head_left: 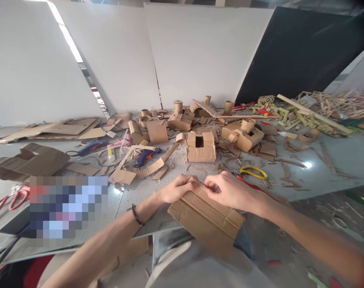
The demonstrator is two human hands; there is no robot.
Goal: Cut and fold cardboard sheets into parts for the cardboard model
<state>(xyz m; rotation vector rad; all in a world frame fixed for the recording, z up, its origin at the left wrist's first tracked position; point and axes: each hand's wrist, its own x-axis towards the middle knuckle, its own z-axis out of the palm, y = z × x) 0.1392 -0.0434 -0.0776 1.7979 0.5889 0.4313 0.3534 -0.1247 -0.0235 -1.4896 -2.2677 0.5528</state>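
Observation:
A creased piece of cardboard is held over the table's front edge, its lower part hanging above my lap. My left hand grips its upper left edge, thumb on top. At the upper edge, my right hand pinches the cardboard with bent fingers. Just beyond my hands stands a small cardboard box with a dark square opening. Yellow-handled scissors lie right of the box, close to my right hand. A blue glue gun rests to the left among cardboard strips.
Cardboard models and tubes line the back of the table. Flat cardboard sheets lie at left, with a bent cardboard piece and red-handled scissors nearer. Bamboo sticks are heaped at right. White panels stand behind.

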